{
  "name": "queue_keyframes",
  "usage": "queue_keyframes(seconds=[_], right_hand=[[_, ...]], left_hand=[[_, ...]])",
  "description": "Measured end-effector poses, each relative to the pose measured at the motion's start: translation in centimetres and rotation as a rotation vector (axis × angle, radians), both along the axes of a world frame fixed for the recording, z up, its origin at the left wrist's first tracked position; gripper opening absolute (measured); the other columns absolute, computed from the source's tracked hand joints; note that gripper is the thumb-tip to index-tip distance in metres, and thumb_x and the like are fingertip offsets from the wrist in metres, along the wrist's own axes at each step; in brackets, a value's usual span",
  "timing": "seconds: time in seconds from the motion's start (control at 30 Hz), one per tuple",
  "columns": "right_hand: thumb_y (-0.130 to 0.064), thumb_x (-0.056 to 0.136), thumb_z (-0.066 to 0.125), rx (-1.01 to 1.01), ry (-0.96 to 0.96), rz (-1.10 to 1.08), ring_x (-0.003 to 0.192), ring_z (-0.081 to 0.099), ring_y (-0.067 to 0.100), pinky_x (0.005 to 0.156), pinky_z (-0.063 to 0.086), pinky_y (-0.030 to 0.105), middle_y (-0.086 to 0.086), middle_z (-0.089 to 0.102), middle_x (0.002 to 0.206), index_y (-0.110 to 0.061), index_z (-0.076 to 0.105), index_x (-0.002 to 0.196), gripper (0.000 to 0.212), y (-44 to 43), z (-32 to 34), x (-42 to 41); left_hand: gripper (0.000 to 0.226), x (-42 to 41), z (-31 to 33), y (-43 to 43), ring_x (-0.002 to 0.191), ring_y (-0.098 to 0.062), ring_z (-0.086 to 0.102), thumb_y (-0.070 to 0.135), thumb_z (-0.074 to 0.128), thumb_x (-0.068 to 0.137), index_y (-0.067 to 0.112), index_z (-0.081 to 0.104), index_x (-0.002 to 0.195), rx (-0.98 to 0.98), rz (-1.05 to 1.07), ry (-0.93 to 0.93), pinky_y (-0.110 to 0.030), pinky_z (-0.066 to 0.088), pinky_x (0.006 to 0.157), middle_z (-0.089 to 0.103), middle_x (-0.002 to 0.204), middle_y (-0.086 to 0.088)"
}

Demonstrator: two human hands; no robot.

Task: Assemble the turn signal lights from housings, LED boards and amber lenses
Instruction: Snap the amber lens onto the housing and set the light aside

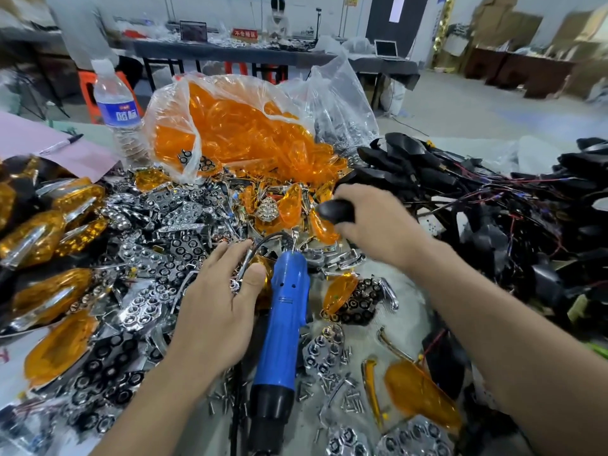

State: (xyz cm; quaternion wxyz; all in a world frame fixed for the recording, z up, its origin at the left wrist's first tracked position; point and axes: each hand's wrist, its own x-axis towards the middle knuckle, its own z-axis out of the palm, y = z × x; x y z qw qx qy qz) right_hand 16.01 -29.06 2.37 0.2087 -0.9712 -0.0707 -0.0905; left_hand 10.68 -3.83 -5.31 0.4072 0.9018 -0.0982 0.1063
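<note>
The blue electric screwdriver (283,311) lies on the counter (411,291). Just left of it, the left grip (223,301) pinches a chrome trim strip (242,269) between thumb and forefinger. Up and right of it, the right grip (371,225) curls round a black housing (335,210). Beyond the screwdriver sits a clear bag of amber lenses (237,126). Farther left stands a water bottle (120,106), the white Chinese characters on its blue label too blurred to read. Far behind, a red sign (244,34) seems to read 不合格区.
</note>
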Motion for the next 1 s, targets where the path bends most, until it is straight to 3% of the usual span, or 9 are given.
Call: queue_keyframes(seconds=[0.07,0.13,0.2,0.33,0.4,0.53,0.63,0.8,1.0], right_hand=[[-0.019,0.084,0.078,0.001,0.003,0.105,0.065,0.053,-0.003,0.052,0.036,0.012,-0.015,0.057,0.075,-0.032,0.051,0.079,0.03,3.9,0.3,-1.9],[-0.026,0.079,0.078,-0.041,-0.047,0.163,0.06,0.049,-0.003,0.048,0.031,0.015,-0.013,0.054,0.066,-0.03,0.048,0.072,0.031,7.4,0.8,-3.6],[-0.035,0.076,0.077,-0.079,-0.121,0.175,0.058,0.048,0.005,0.05,0.03,0.027,-0.01,0.052,0.062,-0.026,0.047,0.069,0.032,10.0,1.2,-5.0],[-0.033,0.082,0.077,-0.139,-0.274,0.184,0.067,0.056,0.018,0.054,0.036,0.032,-0.01,0.054,0.076,-0.028,0.049,0.082,0.029,13.5,1.1,-6.8],[-0.028,0.084,0.077,-0.103,-0.307,0.174,0.076,0.06,0.02,0.061,0.041,0.035,-0.007,0.058,0.087,-0.025,0.053,0.091,0.025,14.4,0.2,-7.3],[-0.032,0.081,0.077,0.364,-0.06,0.148,0.098,0.057,0.01,0.082,0.046,0.025,-0.008,0.065,0.108,-0.028,0.066,0.112,0.033,13.5,-0.7,-6.8],[-0.037,0.082,0.078,0.513,0.128,0.076,0.085,0.066,0.005,0.062,0.043,0.006,-0.011,0.063,0.118,-0.037,0.055,0.132,0.054,12.1,-1.5,-6.4],[-0.034,0.081,0.078,0.687,0.104,0.063,0.083,0.066,0.002,0.069,0.05,0.014,-0.015,0.072,0.091,-0.04,0.068,0.111,0.032,12.6,-3.2,-6.5],[-0.021,0.078,0.081,0.848,0.016,-0.007,0.081,0.069,0.006,0.073,0.059,0.029,-0.014,0.074,0.09,-0.031,0.071,0.088,0.017,13.1,-4.6,-7.2]], left_hand=[[0.066,-0.1,0.1,0.2,0.144,-0.005,0.043,0.078,0.028,0.095,0.045,0.05,0.148,-0.032,0.018,-0.04,-0.043,0.039,0.115,0.051,0.153,0.017],[0.044,-0.2,0.4,0.3,0.118,0.011,0.059,0.07,0.04,0.096,0.057,0.057,0.134,-0.155,-0.021,-0.086,-0.029,0.05,0.094,0.065,0.127,0.035],[0.028,-0.4,1.0,0.2,0.097,0.007,0.067,0.061,0.051,0.092,0.059,0.068,0.114,-0.43,-0.092,-0.039,-0.028,0.054,0.081,0.074,0.106,0.027],[0.023,-0.4,2.2,0.2,0.073,-0.005,0.068,0.052,0.067,0.093,0.035,0.081,0.088,-0.881,-0.05,0.124,-0.021,0.056,0.063,0.077,0.082,0.007],[0.028,-0.4,2.6,0.3,0.073,-0.009,0.071,0.052,0.066,0.084,0.03,0.082,0.082,-0.968,-0.015,0.215,-0.023,0.057,0.06,0.078,0.081,0.003],[0.028,0.1,2.8,1.3,0.079,-0.014,0.076,0.041,0.066,0.078,0.023,0.083,0.087,-1.101,-0.016,0.34,-0.026,0.059,0.062,0.08,0.092,-0.004],[0.032,0.7,2.7,1.9,0.082,-0.02,0.073,0.037,0.065,0.081,0.015,0.072,0.103,-1.158,-0.029,0.345,-0.031,0.06,0.066,0.078,0.096,-0.008],[0.013,1.0,2.3,2.0,0.091,-0.02,0.071,0.026,0.063,0.084,0.019,0.066,0.095,-1.117,-0.135,0.26,-0.032,0.056,0.078,0.075,0.099,-0.007],[0.014,1.3,2.1,2.2,0.087,-0.012,0.071,0.023,0.06,0.087,0.024,0.074,0.091,-1.032,-0.223,0.226,-0.023,0.059,0.072,0.075,0.097,-0.003]])
